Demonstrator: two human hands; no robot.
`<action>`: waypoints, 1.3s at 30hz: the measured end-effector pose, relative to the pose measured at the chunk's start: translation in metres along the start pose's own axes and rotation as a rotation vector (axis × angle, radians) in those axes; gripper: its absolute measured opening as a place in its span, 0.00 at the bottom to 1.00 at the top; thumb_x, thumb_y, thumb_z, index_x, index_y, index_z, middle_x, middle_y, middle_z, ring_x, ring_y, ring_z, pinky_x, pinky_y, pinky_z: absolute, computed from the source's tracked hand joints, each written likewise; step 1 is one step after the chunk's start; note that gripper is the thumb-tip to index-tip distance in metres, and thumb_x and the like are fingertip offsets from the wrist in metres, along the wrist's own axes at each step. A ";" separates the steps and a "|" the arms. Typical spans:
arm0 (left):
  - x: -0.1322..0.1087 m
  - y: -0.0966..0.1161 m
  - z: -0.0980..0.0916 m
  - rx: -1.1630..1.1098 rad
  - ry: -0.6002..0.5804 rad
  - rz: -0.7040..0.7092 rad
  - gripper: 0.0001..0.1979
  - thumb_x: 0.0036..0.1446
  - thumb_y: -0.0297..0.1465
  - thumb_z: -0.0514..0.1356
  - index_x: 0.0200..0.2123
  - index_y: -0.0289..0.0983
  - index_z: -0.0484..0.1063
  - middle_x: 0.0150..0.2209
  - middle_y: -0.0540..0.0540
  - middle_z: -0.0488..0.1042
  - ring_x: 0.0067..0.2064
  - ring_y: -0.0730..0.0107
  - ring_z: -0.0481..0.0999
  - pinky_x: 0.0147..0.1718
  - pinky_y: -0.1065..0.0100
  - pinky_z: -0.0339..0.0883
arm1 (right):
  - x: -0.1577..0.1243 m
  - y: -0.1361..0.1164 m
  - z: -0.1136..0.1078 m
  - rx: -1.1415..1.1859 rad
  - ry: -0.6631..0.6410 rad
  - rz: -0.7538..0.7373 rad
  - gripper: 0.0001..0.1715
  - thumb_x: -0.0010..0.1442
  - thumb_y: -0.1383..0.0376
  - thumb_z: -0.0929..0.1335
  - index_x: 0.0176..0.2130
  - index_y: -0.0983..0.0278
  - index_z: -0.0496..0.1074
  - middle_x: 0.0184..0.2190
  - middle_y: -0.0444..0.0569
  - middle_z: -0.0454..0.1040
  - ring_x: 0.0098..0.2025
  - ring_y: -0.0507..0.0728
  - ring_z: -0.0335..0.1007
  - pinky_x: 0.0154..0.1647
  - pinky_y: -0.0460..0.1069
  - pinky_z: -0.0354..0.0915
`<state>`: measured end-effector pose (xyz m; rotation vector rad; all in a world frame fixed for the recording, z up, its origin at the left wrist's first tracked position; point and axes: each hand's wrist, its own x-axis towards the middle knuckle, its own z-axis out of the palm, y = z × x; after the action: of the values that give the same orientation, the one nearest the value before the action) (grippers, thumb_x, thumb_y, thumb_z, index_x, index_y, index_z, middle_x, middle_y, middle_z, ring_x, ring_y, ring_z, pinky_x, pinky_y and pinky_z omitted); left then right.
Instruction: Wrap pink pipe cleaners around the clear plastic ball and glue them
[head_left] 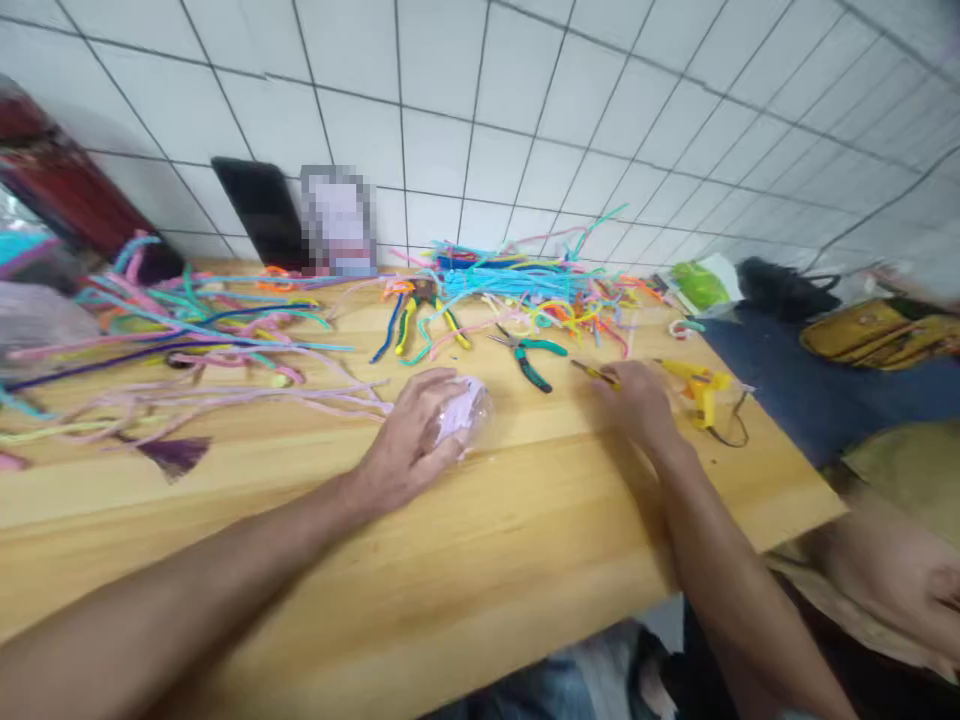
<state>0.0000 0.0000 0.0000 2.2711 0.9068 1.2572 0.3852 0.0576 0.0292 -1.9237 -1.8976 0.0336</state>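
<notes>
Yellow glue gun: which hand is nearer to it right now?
Right. The right hand is just left of the yellow glue gun; the left hand is farther left, around the clear-wrapped lilac bundle.

Left hand (412, 435) around clear plastic piece (474, 408), lilac inside. Right hand (637, 400) gripping yellow-and-black tool (609, 378). Green-handled pliers (520, 353) between, on desk (420, 570). Yellow glue gun (703, 388) beside right hand.
</notes>
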 end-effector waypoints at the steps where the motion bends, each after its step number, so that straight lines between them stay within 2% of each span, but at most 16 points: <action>1: 0.000 0.001 0.000 0.003 -0.006 -0.004 0.26 0.74 0.30 0.60 0.71 0.45 0.60 0.68 0.37 0.65 0.72 0.54 0.64 0.71 0.47 0.64 | -0.004 -0.009 0.000 0.085 -0.033 -0.038 0.15 0.63 0.59 0.72 0.46 0.63 0.80 0.49 0.64 0.83 0.56 0.74 0.79 0.64 0.73 0.71; 4: 0.000 0.003 -0.001 0.008 -0.015 -0.008 0.27 0.74 0.30 0.61 0.71 0.46 0.60 0.68 0.37 0.65 0.73 0.53 0.64 0.71 0.46 0.64 | -0.021 -0.045 -0.001 0.326 -0.143 -0.160 0.26 0.63 0.53 0.74 0.57 0.60 0.76 0.57 0.60 0.80 0.55 0.69 0.81 0.60 0.68 0.76; 7: 0.001 0.003 -0.001 0.007 -0.005 0.002 0.26 0.74 0.31 0.61 0.71 0.46 0.60 0.68 0.37 0.66 0.73 0.53 0.64 0.71 0.46 0.64 | -0.047 -0.095 0.003 0.517 -0.302 -0.287 0.40 0.65 0.52 0.76 0.69 0.58 0.65 0.66 0.60 0.74 0.66 0.69 0.75 0.66 0.67 0.73; 9: 0.001 0.003 -0.002 0.009 0.005 0.005 0.26 0.74 0.32 0.61 0.71 0.46 0.61 0.67 0.36 0.66 0.72 0.53 0.64 0.70 0.46 0.65 | -0.063 -0.125 0.008 0.564 -0.327 -0.363 0.49 0.63 0.51 0.77 0.73 0.58 0.58 0.72 0.63 0.66 0.71 0.72 0.69 0.71 0.70 0.69; 12: 0.001 0.005 -0.002 0.004 0.007 -0.005 0.26 0.74 0.33 0.62 0.70 0.45 0.61 0.67 0.36 0.66 0.72 0.52 0.65 0.70 0.47 0.66 | -0.075 -0.149 0.021 0.648 -0.319 -0.404 0.52 0.64 0.50 0.77 0.74 0.58 0.53 0.74 0.65 0.61 0.75 0.72 0.63 0.73 0.71 0.66; 18: 0.001 0.011 -0.001 -0.020 0.008 0.003 0.30 0.74 0.35 0.63 0.74 0.47 0.59 0.67 0.36 0.66 0.72 0.51 0.65 0.70 0.46 0.67 | -0.075 -0.149 0.040 0.750 -0.289 -0.439 0.50 0.64 0.55 0.77 0.74 0.58 0.53 0.72 0.64 0.64 0.74 0.70 0.65 0.74 0.68 0.67; 22: 0.000 0.010 0.000 -0.001 0.015 -0.005 0.35 0.74 0.39 0.62 0.77 0.46 0.53 0.69 0.34 0.64 0.73 0.49 0.65 0.71 0.44 0.66 | -0.074 -0.148 0.043 0.744 -0.264 -0.453 0.50 0.64 0.55 0.77 0.74 0.60 0.54 0.71 0.65 0.66 0.73 0.70 0.67 0.73 0.67 0.68; 28: 0.001 0.004 0.001 0.008 0.031 -0.001 0.40 0.71 0.46 0.65 0.78 0.47 0.52 0.73 0.32 0.61 0.77 0.43 0.60 0.72 0.38 0.63 | -0.072 -0.147 0.045 0.724 -0.222 -0.491 0.49 0.65 0.52 0.76 0.74 0.61 0.55 0.72 0.66 0.66 0.74 0.71 0.66 0.73 0.68 0.69; 33: 0.003 0.003 0.003 -0.070 0.005 0.023 0.37 0.73 0.44 0.63 0.78 0.47 0.52 0.70 0.33 0.66 0.73 0.46 0.66 0.71 0.41 0.66 | -0.073 -0.142 0.049 0.724 -0.213 -0.471 0.50 0.62 0.57 0.78 0.74 0.58 0.57 0.71 0.63 0.67 0.73 0.72 0.68 0.73 0.68 0.69; 39: 0.005 0.001 0.004 -0.110 0.009 0.001 0.38 0.72 0.43 0.64 0.77 0.47 0.53 0.70 0.33 0.66 0.73 0.45 0.66 0.71 0.38 0.65 | -0.070 -0.139 0.050 0.716 -0.221 -0.462 0.49 0.63 0.56 0.77 0.74 0.59 0.57 0.70 0.64 0.68 0.72 0.72 0.69 0.71 0.68 0.70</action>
<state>0.0060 0.0029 0.0013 2.1823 0.8191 1.2867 0.2336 -0.0002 0.0082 -1.0236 -2.0411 0.7043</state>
